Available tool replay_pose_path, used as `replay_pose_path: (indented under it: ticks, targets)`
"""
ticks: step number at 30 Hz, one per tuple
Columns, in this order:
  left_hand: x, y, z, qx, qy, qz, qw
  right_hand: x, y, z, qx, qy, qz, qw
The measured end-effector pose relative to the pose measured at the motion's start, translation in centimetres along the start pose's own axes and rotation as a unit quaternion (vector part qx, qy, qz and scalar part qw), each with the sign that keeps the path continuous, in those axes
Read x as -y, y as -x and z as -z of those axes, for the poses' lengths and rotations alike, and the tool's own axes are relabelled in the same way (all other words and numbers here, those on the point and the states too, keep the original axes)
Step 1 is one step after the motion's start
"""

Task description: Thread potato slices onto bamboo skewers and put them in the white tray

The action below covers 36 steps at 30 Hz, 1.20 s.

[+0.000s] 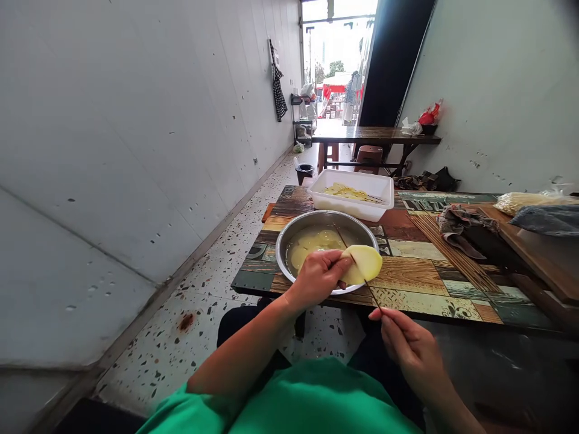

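My left hand [319, 277] pinches a thin, pale yellow potato slice [365, 264] above the near rim of a metal basin [281, 250]. A thin skewer [374, 298] passes through the slice, its far end angling up over the basin. Lower and to the right, my right hand [407, 340] grips the near end of that skewer between thumb and fingers. More potato slices [312, 241] lie in cloudy water inside the basin. Behind it, a white plastic tub [353, 211] holds several slices [346, 191] with skewers among them.
Loose skewers [452, 253] lie in a spread bundle on the patterned table [411, 274]. A crumpled cloth [465, 223] and a wooden board [529, 247] are at the right. A second table [375, 134] stands farther back, and a wall [136, 132] runs along the left.
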<state>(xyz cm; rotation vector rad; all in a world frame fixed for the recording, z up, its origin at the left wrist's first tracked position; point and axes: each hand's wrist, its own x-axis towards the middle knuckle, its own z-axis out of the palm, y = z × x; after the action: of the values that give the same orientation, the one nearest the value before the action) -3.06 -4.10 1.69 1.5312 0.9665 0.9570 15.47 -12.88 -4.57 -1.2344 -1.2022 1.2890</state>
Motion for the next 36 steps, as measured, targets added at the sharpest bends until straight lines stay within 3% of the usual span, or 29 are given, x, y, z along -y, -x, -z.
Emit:
replay_pose_path:
  ticks: [5, 8, 9, 11, 12, 13, 18, 21, 26, 28, 32, 36]
  targets:
    - [0.1, 0.2, -1.3, 0.076, -0.013, 0.011, 0.997, 0.3, -0.9, -0.6, -0.007, -0.076, -0.004, 0.997]
    - [-0.1, -0.5, 0.5, 0.101, 0.002, 0.032, 0.994, 0.9, -1.6, 0.3, -0.054, -0.127, 0.017, 0.99]
    - [-0.2, -0.9, 1.5, 0.095, -0.006, 0.029, 0.995, 1.1, -1.8, 0.8, -0.085, -0.144, 0.031, 0.985]
    - [-0.2, -2.0, 3.6, -0.02, -0.085, -0.006, 0.996, 1.5, -2.0, 1.9, -0.14, -0.17, 0.053, 0.974]
    - [-0.1, -2.7, 4.6, -0.069, -0.149, -0.024, 0.986, 1.7, -2.1, 2.3, -0.155, -0.175, 0.058, 0.971]
    - [0.0, -3.5, 5.2, -0.075, -0.219, -0.029, 0.972, 1.9, -2.1, 2.5, -0.162, -0.176, 0.058, 0.969]
    - [1.4, -7.8, 5.7, 0.085, -0.476, 0.041, 0.875, 2.0, -1.7, 2.5, -0.151, -0.173, 0.045, 0.972]
    - [2.2, -9.9, 5.0, 0.096, -0.537, 0.081, 0.834, 1.7, -1.6, 2.3, -0.144, -0.176, 0.043, 0.973]
    - [3.2, -11.6, 2.5, 0.154, -0.552, 0.097, 0.814, 1.5, -1.8, 2.0, -0.126, -0.186, 0.022, 0.974]
    - [4.0, -11.8, 1.3, 0.163, -0.573, 0.122, 0.794, 1.6, -1.8, 1.9, -0.126, -0.187, 0.019, 0.974]
    - [5.4, -12.1, 0.8, 0.152, -0.491, 0.14, 0.846, 1.3, -1.7, 1.9, -0.114, -0.202, 0.006, 0.973]
    - [4.6, -12.0, 3.5, 0.155, -0.301, 0.192, 0.921, 0.7, -1.6, 2.0, -0.106, -0.207, -0.002, 0.973]
